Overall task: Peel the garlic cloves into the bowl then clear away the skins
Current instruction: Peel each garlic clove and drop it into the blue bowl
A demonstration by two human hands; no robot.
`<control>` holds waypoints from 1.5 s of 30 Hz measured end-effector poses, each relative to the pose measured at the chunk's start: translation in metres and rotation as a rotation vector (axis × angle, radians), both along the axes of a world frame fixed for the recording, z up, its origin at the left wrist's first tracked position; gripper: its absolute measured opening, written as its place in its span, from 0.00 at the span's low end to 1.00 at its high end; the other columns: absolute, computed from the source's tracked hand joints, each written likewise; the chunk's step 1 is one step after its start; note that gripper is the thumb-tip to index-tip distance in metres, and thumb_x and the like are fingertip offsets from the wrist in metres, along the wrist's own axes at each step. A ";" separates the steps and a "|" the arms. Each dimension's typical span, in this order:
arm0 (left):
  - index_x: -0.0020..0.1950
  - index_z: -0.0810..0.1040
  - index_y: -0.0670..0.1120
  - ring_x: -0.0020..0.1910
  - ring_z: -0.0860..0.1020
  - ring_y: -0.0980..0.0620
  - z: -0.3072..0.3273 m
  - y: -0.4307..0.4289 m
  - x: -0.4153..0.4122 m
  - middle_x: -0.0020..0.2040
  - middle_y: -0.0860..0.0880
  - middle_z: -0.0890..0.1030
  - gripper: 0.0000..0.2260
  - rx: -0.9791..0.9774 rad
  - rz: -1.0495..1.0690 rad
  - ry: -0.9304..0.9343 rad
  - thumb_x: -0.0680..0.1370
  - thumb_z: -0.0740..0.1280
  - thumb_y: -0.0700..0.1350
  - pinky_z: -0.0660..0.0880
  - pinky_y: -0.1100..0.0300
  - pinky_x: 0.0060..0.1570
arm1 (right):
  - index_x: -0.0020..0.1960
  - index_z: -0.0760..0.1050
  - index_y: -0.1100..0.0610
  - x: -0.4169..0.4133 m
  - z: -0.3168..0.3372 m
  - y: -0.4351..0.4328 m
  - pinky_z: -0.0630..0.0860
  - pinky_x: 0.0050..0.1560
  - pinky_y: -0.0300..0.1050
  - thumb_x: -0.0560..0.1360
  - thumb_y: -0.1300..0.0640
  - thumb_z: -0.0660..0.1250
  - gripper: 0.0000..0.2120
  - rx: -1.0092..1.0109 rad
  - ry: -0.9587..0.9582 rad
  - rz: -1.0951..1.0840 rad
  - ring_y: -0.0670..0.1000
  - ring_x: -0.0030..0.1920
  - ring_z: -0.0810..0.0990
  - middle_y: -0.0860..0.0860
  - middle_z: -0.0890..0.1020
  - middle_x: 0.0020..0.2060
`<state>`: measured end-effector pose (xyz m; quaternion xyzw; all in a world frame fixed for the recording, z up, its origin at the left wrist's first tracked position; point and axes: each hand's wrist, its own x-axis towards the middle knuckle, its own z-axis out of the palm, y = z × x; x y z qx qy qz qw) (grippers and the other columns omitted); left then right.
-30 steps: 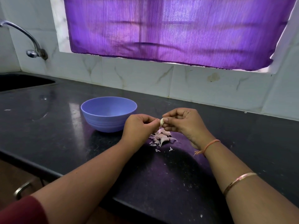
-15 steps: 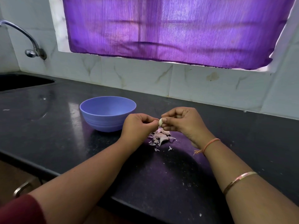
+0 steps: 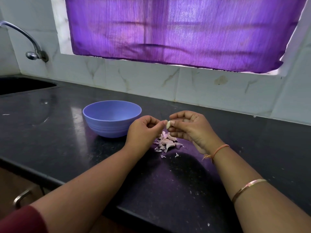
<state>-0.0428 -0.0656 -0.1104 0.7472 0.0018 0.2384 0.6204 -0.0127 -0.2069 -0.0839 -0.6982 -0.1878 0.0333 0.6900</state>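
Observation:
A small pale garlic clove (image 3: pixel 168 124) is pinched between the fingertips of my right hand (image 3: pixel 189 129), held above the counter. My left hand (image 3: pixel 144 131) has its fingers curled, and its fingertips meet the clove from the left. Directly below them lies a small heap of pinkish garlic skins (image 3: pixel 165 142) on the dark counter. The blue bowl (image 3: pixel 96 113) stands just left of my left hand; the part of its inside that shows holds nothing.
The black stone counter (image 3: pixel 50 132) runs left to a sink (image 3: pixel 25 84) with a curved tap (image 3: pixel 32 47) above it. A tiled wall and a purple curtain (image 3: pixel 176 31) stand behind. A few skin flecks (image 3: pixel 176 155) lie nearer the front edge.
Both hands stay together over the skin heap with only slight shifts; the fingertips keep working at the clove.

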 end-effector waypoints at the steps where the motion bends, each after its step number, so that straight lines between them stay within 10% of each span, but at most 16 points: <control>1: 0.42 0.80 0.40 0.36 0.80 0.49 0.001 0.000 0.000 0.37 0.43 0.83 0.07 0.014 -0.010 -0.002 0.73 0.71 0.44 0.80 0.49 0.47 | 0.48 0.76 0.65 0.000 0.000 0.000 0.81 0.36 0.40 0.73 0.70 0.66 0.05 0.005 0.003 0.004 0.50 0.33 0.81 0.58 0.82 0.36; 14: 0.41 0.81 0.47 0.35 0.79 0.54 0.001 0.000 0.001 0.36 0.48 0.82 0.05 -0.025 -0.078 -0.029 0.72 0.72 0.37 0.79 0.59 0.43 | 0.53 0.77 0.67 -0.002 -0.002 0.002 0.79 0.51 0.45 0.72 0.73 0.64 0.11 0.077 0.028 0.101 0.51 0.40 0.82 0.59 0.82 0.41; 36: 0.50 0.81 0.47 0.32 0.78 0.64 -0.002 0.002 0.005 0.39 0.53 0.81 0.07 -0.053 -0.036 -0.066 0.77 0.66 0.37 0.79 0.66 0.39 | 0.49 0.76 0.65 -0.001 0.000 0.002 0.81 0.43 0.43 0.73 0.72 0.64 0.07 0.128 0.048 0.041 0.52 0.39 0.82 0.59 0.82 0.42; 45: 0.41 0.81 0.51 0.39 0.81 0.51 0.000 0.002 0.003 0.38 0.51 0.83 0.05 0.117 0.025 -0.030 0.75 0.70 0.42 0.80 0.50 0.48 | 0.48 0.77 0.64 -0.005 0.003 0.003 0.79 0.37 0.39 0.73 0.72 0.64 0.07 0.022 0.034 0.018 0.52 0.39 0.79 0.59 0.82 0.41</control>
